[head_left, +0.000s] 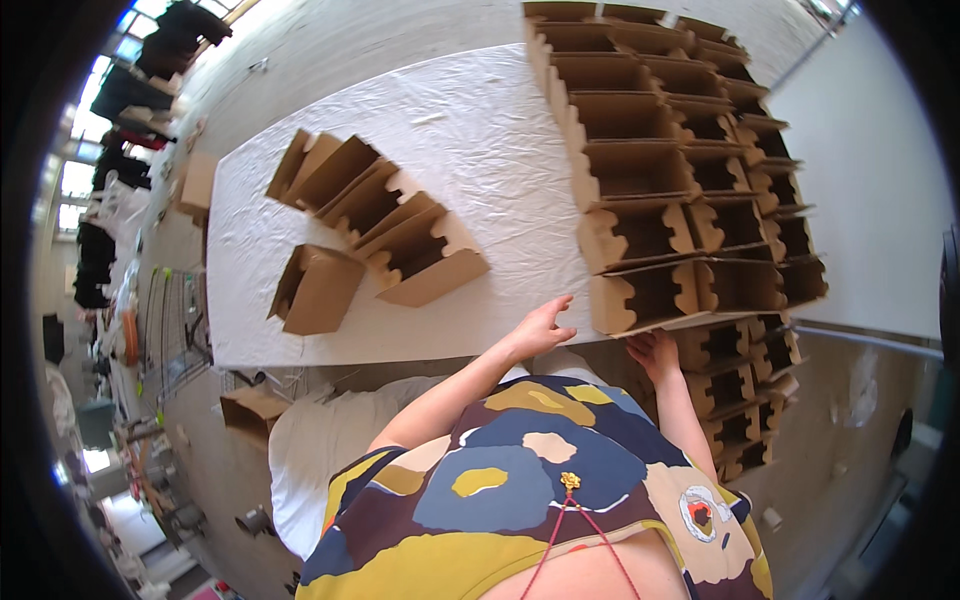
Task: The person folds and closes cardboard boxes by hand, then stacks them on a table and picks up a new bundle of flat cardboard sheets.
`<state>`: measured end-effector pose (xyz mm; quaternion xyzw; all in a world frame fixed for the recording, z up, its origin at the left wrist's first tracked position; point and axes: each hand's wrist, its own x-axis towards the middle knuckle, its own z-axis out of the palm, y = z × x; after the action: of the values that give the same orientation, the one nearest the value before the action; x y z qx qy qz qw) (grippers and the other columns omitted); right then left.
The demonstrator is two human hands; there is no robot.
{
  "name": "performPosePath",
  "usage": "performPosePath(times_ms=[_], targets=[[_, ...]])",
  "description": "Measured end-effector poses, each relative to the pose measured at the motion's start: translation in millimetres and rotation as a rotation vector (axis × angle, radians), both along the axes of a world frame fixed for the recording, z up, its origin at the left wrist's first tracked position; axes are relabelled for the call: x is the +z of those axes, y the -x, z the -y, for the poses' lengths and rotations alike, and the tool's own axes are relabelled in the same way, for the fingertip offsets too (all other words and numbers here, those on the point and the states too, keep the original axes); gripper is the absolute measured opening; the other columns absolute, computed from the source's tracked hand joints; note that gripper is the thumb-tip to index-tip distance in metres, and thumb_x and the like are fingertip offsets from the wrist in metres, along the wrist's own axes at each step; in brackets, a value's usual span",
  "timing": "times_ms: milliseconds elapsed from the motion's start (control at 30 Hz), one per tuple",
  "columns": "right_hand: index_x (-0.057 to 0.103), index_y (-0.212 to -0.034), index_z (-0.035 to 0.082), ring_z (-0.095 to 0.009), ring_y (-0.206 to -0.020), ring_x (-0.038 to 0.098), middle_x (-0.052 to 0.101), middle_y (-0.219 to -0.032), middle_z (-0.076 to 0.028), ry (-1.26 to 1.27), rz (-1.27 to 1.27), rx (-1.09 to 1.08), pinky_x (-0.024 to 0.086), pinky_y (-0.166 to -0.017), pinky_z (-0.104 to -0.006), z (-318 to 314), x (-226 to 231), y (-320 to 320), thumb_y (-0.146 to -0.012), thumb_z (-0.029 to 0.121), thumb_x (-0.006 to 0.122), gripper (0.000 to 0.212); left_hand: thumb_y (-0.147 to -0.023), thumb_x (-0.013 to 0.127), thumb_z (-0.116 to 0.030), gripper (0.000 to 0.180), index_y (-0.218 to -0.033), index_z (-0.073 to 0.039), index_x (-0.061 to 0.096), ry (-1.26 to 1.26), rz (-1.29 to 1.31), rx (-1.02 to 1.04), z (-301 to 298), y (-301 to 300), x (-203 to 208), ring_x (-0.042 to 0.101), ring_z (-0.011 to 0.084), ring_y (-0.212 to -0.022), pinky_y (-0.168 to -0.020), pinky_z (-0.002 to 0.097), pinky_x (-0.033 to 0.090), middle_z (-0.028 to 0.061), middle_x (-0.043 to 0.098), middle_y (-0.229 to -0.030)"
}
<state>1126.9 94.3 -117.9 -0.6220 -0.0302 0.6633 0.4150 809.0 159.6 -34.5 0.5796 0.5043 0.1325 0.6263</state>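
Left hand, fingers parted, grips nothing; right hand, at the white table's near edge, grip undeterminable. Three columns of open cartons, insides visible, stand rightward; leftward, one carton beside a curved row

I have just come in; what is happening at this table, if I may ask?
A person is at a white-covered table with open cardboard boxes. Tight rows of boxes stand on the right, and a looser group of boxes on the left. The left hand is empty, near the table's near edge. The right hand is just below the nearest row; its fingers are partly hidden, so its hold is unclear.
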Motion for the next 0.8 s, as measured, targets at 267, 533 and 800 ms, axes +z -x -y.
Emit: performPosePath(times_ms=[267,533,800], targets=[[0.065,-0.115,0.005,-0.018,-0.083,0.068,0.073,-0.101,-0.007,0.112,0.215,0.598,0.056,-0.071,-0.0337,17,14,72,-0.094,0.018,0.059,0.026,-0.095,0.067,-0.015,0.043,-0.136,-0.007,0.058,-0.068,0.160,0.288,3,122,62,0.068,0.0166,-0.097,-0.088,0.0310,0.055,0.0088,0.069,-0.120],[0.072,-0.100,0.000,-0.024,-0.082,0.070,0.072,-0.088,-0.014,-0.733,0.663,0.931,0.054,-0.075,-0.0324,-61,137,241,-0.090,0.005,0.063,0.015,-0.097,0.062,-0.003,0.015,-0.111,-0.002,0.067,-0.475,0.092,0.853,-12,245,112,0.065,0.0104,-0.084,-0.078,0.0248,0.053,0.0032,0.068,-0.094],[0.068,-0.113,0.006,-0.029,-0.117,0.058,0.065,-0.120,-0.009,-1.273,1.264,0.945,0.050,-0.095,-0.0407,-166,218,385,-0.081,0.004,0.072,0.032,-0.094,0.063,-0.001,0.014,-0.108,-0.001,0.067,-0.593,-0.017,0.849,-30,317,99,0.065,0.0129,-0.088,-0.079,0.0261,0.053,0.0039,0.066,-0.098]])
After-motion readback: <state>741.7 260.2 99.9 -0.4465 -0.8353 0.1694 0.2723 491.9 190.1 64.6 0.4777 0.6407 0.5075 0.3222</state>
